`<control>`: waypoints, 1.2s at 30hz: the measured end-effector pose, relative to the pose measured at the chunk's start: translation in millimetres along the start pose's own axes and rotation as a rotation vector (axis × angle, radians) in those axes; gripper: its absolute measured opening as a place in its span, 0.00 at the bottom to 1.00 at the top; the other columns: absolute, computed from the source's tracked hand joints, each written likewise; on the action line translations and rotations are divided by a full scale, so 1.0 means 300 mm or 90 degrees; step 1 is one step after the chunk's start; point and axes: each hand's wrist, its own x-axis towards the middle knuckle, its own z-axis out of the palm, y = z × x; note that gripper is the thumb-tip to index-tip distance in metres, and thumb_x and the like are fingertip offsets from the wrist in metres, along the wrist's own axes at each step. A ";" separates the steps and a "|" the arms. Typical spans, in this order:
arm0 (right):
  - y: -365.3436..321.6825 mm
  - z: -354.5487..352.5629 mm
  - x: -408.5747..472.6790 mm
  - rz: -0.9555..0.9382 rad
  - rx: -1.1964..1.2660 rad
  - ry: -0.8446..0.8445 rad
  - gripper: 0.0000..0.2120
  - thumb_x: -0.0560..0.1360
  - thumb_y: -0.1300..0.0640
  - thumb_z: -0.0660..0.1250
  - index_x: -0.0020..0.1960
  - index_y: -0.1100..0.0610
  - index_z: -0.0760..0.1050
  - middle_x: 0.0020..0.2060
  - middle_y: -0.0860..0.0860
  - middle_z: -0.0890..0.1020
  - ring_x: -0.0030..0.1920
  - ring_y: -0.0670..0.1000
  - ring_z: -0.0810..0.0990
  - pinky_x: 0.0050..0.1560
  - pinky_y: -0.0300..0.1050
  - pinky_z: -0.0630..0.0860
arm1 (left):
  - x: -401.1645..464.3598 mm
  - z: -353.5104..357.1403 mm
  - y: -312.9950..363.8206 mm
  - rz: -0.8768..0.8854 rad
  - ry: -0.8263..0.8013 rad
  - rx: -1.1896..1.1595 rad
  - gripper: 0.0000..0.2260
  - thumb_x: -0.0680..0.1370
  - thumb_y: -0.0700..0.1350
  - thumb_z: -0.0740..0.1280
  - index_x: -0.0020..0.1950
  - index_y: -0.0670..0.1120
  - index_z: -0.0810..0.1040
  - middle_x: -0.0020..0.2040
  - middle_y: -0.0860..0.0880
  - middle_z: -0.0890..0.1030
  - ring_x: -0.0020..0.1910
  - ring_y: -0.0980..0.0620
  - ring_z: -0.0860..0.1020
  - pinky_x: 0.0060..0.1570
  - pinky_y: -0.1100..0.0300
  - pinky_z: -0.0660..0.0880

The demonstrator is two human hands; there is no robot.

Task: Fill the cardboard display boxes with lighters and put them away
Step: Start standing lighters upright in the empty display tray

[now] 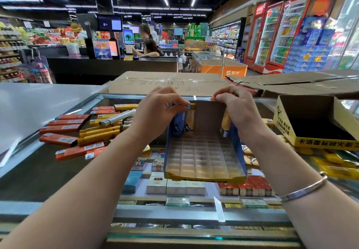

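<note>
Supermarket interior, ceiling strip lights, drink fridges (272, 34) along the right wall, checkout desk behind with two people at it. Foreground: glass-topped surface (58, 171) with cigarette packs (175, 187) shelved beneath the glass.

Display box (206, 151) sits at centre of the surface, blue side walls, yellow front lip, brown cardboard back panel standing upright. Clear plastic grid tray inside, nearly all cells unfilled. Blue lighter (179, 124) and gold lighter (191, 118) stand in the back-left corner of the tray. Another gold lighter (226, 121) at the back-right, partly hidden by the hand.

Left hand (155, 110): fingers curled, thumb and fingertips pinching the top of the blue lighter at the box's back-left corner. Right hand (235, 106): fingers curled, thumb and forefinger pinched on the top right edge of the back panel; whether the lower fingers also touch the gold lighter below cannot be told. Silver bangle (305, 188) on the right wrist.

Left of the box, loose orange and yellow cartons (77, 130) lie in a heap on the glass. Right of the box, a second display box (314, 124), yellow with black print, open, interior dark. Behind both, flattened brown cardboard (167, 82) and large cardboard flaps (301, 83). Orange chest freezer (219, 66) further back.
</note>
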 end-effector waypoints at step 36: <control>-0.035 -0.008 -0.023 0.021 0.350 -0.100 0.11 0.78 0.57 0.63 0.37 0.55 0.69 0.20 0.47 0.67 0.18 0.45 0.63 0.21 0.37 0.65 | -0.007 -0.015 0.174 -0.105 -0.052 -0.396 0.20 0.73 0.31 0.67 0.56 0.54 0.75 0.49 0.46 0.81 0.48 0.48 0.79 0.52 0.52 0.77</control>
